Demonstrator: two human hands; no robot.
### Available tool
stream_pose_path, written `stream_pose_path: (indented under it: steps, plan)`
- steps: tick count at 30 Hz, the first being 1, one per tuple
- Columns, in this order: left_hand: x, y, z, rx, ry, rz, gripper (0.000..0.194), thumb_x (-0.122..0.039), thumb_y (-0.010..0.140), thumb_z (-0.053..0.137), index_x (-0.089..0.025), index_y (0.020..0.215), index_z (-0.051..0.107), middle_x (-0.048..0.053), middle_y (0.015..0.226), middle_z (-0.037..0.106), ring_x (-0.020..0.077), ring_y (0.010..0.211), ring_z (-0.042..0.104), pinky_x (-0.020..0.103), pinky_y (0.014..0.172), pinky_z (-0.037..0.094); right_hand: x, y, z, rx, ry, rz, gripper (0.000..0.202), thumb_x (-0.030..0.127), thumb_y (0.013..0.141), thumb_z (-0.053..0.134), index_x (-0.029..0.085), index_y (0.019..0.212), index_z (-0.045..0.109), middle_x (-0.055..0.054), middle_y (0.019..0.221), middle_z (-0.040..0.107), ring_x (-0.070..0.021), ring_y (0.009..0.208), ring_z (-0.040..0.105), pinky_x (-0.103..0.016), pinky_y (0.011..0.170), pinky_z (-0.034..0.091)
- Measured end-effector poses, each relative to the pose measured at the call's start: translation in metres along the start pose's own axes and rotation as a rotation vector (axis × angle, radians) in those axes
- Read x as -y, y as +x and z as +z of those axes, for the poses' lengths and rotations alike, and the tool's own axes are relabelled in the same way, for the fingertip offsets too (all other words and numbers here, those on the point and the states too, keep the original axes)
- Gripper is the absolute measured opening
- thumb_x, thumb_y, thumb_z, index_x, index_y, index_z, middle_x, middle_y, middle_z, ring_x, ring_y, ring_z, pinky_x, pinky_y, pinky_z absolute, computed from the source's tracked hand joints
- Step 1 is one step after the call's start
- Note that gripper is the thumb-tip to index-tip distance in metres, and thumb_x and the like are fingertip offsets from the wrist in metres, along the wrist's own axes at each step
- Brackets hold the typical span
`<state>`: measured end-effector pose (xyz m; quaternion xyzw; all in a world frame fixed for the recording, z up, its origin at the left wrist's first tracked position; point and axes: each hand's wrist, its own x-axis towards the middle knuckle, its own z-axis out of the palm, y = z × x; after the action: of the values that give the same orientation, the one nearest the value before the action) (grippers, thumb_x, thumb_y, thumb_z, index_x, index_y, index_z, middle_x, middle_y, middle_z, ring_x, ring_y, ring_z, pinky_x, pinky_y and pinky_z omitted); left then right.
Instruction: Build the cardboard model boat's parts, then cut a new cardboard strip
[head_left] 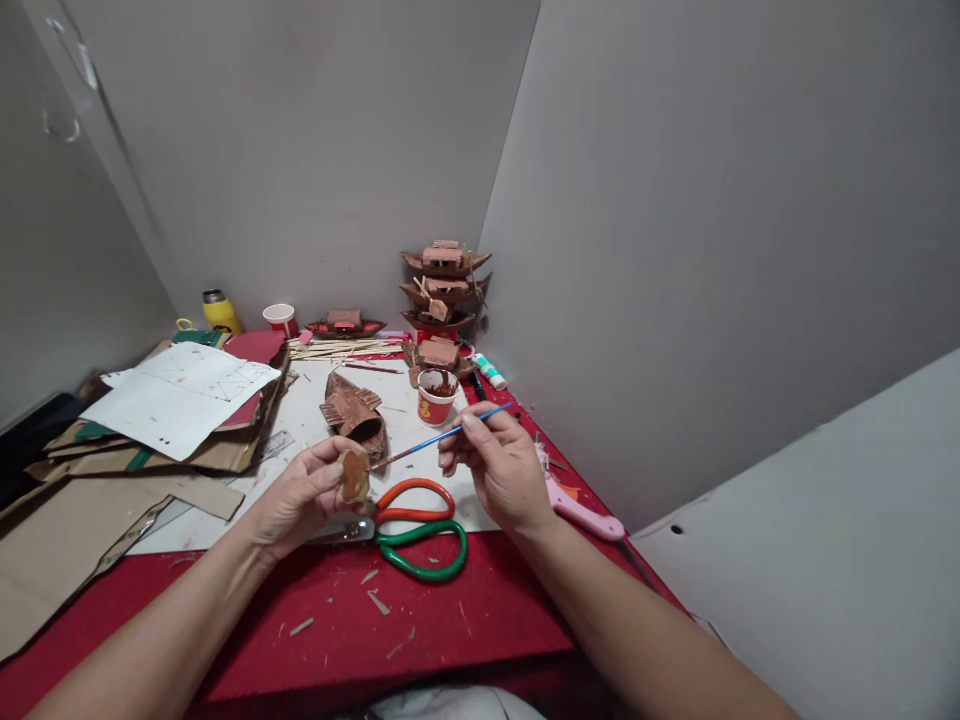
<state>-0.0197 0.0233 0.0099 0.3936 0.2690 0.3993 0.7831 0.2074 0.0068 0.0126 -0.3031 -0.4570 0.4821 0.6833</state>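
Pinched in my left hand [311, 492] is a small cardboard piece [355, 476] with brown paint on its face and a paler edge. My right hand [499, 465] holds a thin blue paintbrush [439, 437], its dark tip at the right edge of the cardboard piece. Just beyond the hands lies a brown model boat [352, 408] with a rounded cover. A red and white paper cup [437, 398] smeared with dark brown paint stands behind my right hand. Below the hands rest scissors [420, 535] with one orange and one green handle.
Several finished model boats [445, 290] are stacked at the back corner, with another boat [345, 323] to their left. Cardboard sheets [157, 460] and a drawn paper plan [180, 395] cover the left side. A pink glue gun [581, 510] lies at the right edge, near grey walls.
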Motion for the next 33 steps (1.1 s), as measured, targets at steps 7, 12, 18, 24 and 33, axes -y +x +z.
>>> stream_pose_path:
  steps: [7, 12, 18, 24, 33]
  plan:
    - [0.003, 0.001, -0.001, 0.006, 0.006, -0.013, 0.041, -0.032, 0.059, 0.087, -0.017, 0.090, 0.067, 0.001, 0.075, 0.065, 0.0113, 0.060, 0.060, 0.025, 0.058, 0.054, -0.001, -0.001, 0.002, -0.027, -0.015, -0.033, 0.022, 0.040, 0.082, 0.069, 0.020, 0.084, 0.059, 0.001, 0.065, 0.071, -0.0134, 0.051, 0.066, -0.022, 0.044, 0.054]
    - [0.001, 0.001, -0.001, 0.005, 0.016, 0.004, 0.043, -0.034, 0.058, 0.088, -0.017, 0.091, 0.067, 0.001, 0.074, 0.065, 0.0119, 0.061, 0.059, 0.027, 0.058, 0.055, 0.000, 0.000, 0.000, -0.027, -0.008, -0.030, 0.021, 0.038, 0.083, 0.069, 0.020, 0.082, 0.059, 0.002, 0.064, 0.070, -0.0130, 0.051, 0.066, -0.021, 0.045, 0.053]
    - [0.001, 0.001, -0.001, 0.013, 0.029, -0.012, 0.044, -0.036, 0.058, 0.087, -0.016, 0.091, 0.066, 0.002, 0.073, 0.065, 0.0123, 0.061, 0.059, 0.027, 0.060, 0.054, 0.000, -0.004, 0.003, 0.004, -0.007, -0.029, 0.019, 0.038, 0.084, 0.067, 0.021, 0.084, 0.059, 0.001, 0.065, 0.070, -0.0137, 0.051, 0.066, -0.023, 0.044, 0.053]
    - [0.003, 0.000, -0.001, -0.022, 0.026, -0.026, 0.044, -0.034, 0.057, 0.088, -0.018, 0.091, 0.066, 0.002, 0.079, 0.066, 0.0116, 0.062, 0.060, 0.025, 0.059, 0.054, -0.003, -0.006, 0.006, -0.004, -0.001, -0.061, 0.019, 0.039, 0.084, 0.067, 0.022, 0.086, 0.059, 0.001, 0.067, 0.071, -0.0156, 0.054, 0.067, -0.026, 0.044, 0.056]
    - [0.003, 0.000, -0.002, 0.020, 0.036, -0.021, 0.041, -0.036, 0.059, 0.087, -0.015, 0.088, 0.066, 0.001, 0.075, 0.063, 0.0093, 0.060, 0.057, 0.021, 0.058, 0.050, -0.001, -0.011, 0.008, 0.086, 0.046, -0.006, 0.018, 0.038, 0.085, 0.066, 0.021, 0.084, 0.060, 0.001, 0.067, 0.071, -0.0143, 0.054, 0.067, -0.025, 0.047, 0.056]
